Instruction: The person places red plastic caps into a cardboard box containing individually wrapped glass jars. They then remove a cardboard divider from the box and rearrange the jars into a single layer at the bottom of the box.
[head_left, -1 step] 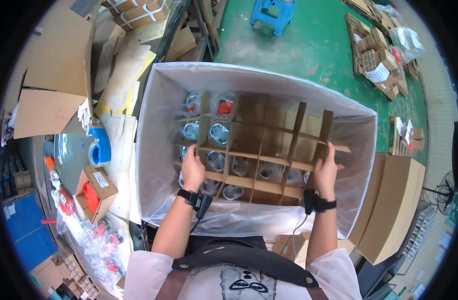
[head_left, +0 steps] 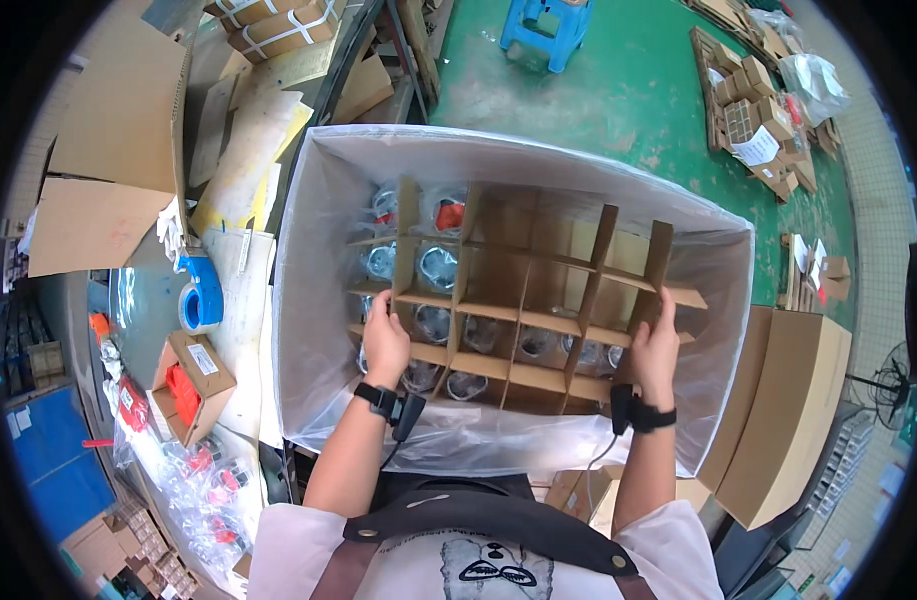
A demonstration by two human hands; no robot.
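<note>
In a large carton [head_left: 694, 200] lined with clear plastic sits a brown cardboard divider grid [head_left: 552, 322]. My left hand [head_left: 387, 345] grips the grid near its left side, its fingertips over a strip. At the right end, my right hand [head_left: 656, 345] holds the outermost cross strip, fingers on its outer face. Round, clear-wrapped items [head_left: 438, 267] show in the cells on the left and along the near side. One far-left cell holds something red [head_left: 450, 214]. The far-right cells show bare cardboard. Strip ends stick out on the right.
Left of the carton, a workbench [head_left: 241, 345] bears a blue tape dispenser [head_left: 199, 300], a small box with red contents [head_left: 194, 390] and bagged parts [head_left: 214, 490]. A blue stool [head_left: 549, 30] stands beyond on the green floor. Tall cartons [head_left: 784, 415] lean at the right.
The right end of the divider grid has shifted slightly to the right together with my right hand. My left hand stays almost in place.
</note>
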